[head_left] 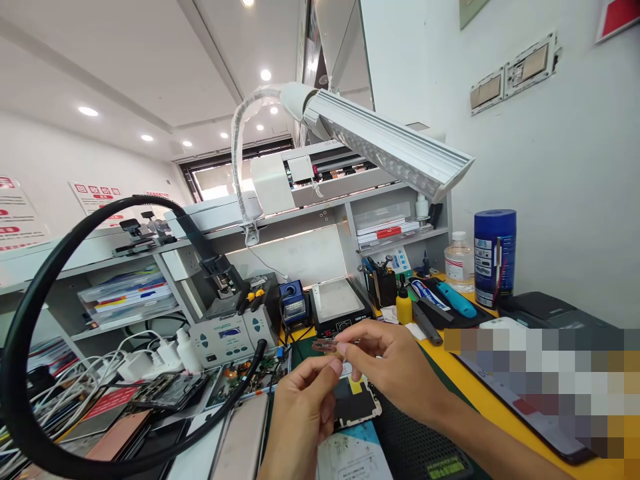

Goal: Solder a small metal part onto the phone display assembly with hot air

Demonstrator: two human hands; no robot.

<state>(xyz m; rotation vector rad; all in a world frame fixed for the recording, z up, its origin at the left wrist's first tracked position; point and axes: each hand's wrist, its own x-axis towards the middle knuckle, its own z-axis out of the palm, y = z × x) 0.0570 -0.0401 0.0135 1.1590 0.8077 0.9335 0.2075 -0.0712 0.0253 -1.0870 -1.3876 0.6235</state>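
Note:
Just below the middle of the view, my left hand [306, 399] and my right hand [384, 365] meet with their fingertips close together. Between them is a small, thin, dark reddish part [325, 345], pinched by my right thumb and fingers. My left thumb and index finger are pressed together just below it; what they hold, if anything, is too small to tell. Under my hands lies an opened phone [355, 402] with a black inside and a yellow patch. Nearer to me is a white and blue booklet [354, 453].
A black hose [20, 373] loops across the left side above several phones. Behind my hands stand a grey soldering station [231, 337], a flat heating plate [338, 299] and a yellow bottle [403, 307]. A lamp [390, 143] hangs overhead. A blue canister [495, 257] is at right.

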